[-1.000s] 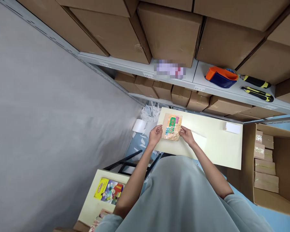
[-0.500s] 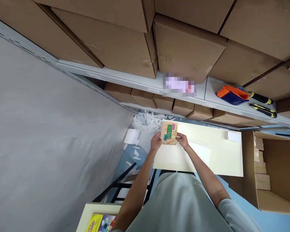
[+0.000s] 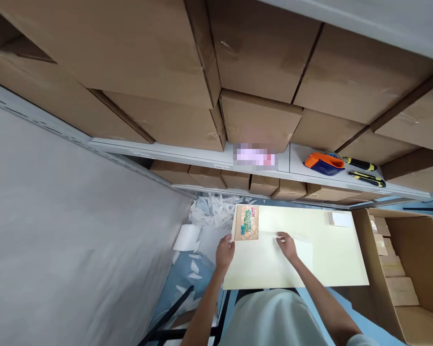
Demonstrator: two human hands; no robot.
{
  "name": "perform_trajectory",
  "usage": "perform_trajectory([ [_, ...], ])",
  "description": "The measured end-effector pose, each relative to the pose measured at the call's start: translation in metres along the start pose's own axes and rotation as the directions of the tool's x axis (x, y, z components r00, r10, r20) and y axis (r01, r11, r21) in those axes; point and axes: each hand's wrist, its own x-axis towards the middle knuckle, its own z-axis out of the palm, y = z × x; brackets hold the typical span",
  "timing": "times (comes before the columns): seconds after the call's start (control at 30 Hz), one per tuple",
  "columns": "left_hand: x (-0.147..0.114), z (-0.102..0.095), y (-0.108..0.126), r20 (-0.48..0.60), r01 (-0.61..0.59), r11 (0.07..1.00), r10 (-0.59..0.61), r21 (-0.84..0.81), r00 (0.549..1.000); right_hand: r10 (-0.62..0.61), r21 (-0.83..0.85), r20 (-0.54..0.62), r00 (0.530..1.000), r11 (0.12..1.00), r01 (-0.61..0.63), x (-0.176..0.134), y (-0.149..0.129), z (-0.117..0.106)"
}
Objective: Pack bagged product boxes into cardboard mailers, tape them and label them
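A flat brown box (image 3: pixel 250 225) with a green, pink and blue print on top lies at the far left corner of the pale tabletop (image 3: pixel 328 250). My left hand (image 3: pixel 225 251) is beside its near left corner, fingertips at the edge, thumb and fingers apart; whether they still touch it is hard to see. Over the tabletop, to the right of the box, my right hand (image 3: pixel 287 246) has loosely bent fingers with a gap to the thumb and nothing between them. A white sheet (image 3: pixel 305 254) lies partly under my right wrist.
A small white box (image 3: pixel 340 219) lies at the table's far right. To the right stands an open carton (image 3: pixel 418 250) with several small boxes inside. The shelf (image 3: pixel 288 168) behind holds cartons, an orange-and-blue tape dispenser (image 3: pixel 324 163) and cutters (image 3: pixel 367 179). Paper scraps (image 3: pixel 212 211) litter the floor at left.
Both hands held the printed box before; it now lies on the table corner. My right hand has let go and moved right; my left has slid nearer me. The camera view has tilted upward.
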Motion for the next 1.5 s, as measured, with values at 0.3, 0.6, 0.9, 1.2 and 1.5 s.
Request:
perform_trajectory([
  [0.3,-0.063,0.041,-0.024,-0.089,0.001,0.869,0.049,0.495,0.995,0.106,-0.761,0.081,0.991,0.649,-0.007,-0.042,0.084,-0.088],
  [0.6,-0.07,0.051,-0.007,-0.179,0.072,0.795,0.047,0.602,0.983,0.047,-0.8,0.375,0.926,0.52,0.298,-0.046,0.079,-0.084],
  [0.9,-0.12,0.086,0.008,-0.049,-0.074,0.729,0.146,0.681,0.988,-0.131,-0.663,0.544,0.829,0.539,0.52,-0.078,0.042,-0.152],
  [1.2,-0.144,0.105,0.063,0.023,-0.226,0.715,0.282,0.661,0.959,-0.414,-0.547,0.562,0.716,0.463,0.697,-0.102,-0.005,-0.21],
  [1.5,-0.189,0.104,0.135,-0.004,-0.496,0.728,0.565,0.473,0.825,-0.66,-0.646,0.166,0.733,0.489,0.586,-0.092,0.011,-0.309],
])
